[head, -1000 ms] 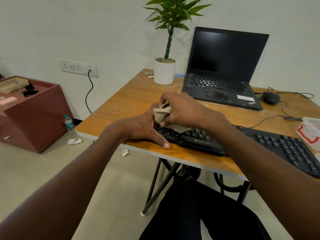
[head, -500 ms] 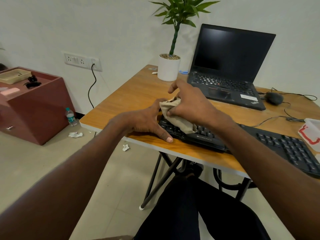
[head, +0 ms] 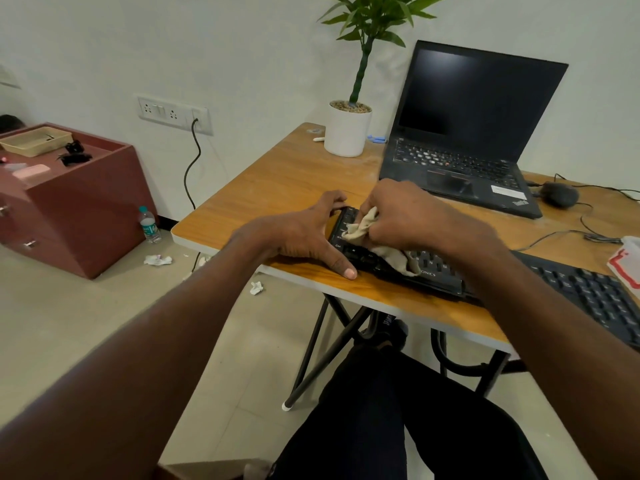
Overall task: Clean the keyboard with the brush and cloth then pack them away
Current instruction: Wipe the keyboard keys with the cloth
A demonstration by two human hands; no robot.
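Head camera, looking down past both forearms. Right hand [head: 412,216] has its fingers curled round a beige cloth [head: 377,242], bunched up, a loose tail hanging out below the fist onto the keys. The cloth sits on the left end of the black keyboard [head: 440,271], which lies along the near edge of the wooden table [head: 277,181].

Left hand [head: 304,233] is just left of the grip, fingers spread and fairly straight, flat against the keyboard's end and the table beside it, thumb pointing along the front edge. It grips nothing; looks to be bracing the board.

Handling, as I judge it: the cloth is soft, light and limp, so it only wipes where fingers press behind it; best kept wadded in the fist with the tail tucked in, or it will drag across the keys. The keyboard is stiff, light and likely to slide, hence the steadying hand at its end.

Beyond the grip: an open laptop [head: 464,140], a potted plant [head: 348,126]. No brush seen.
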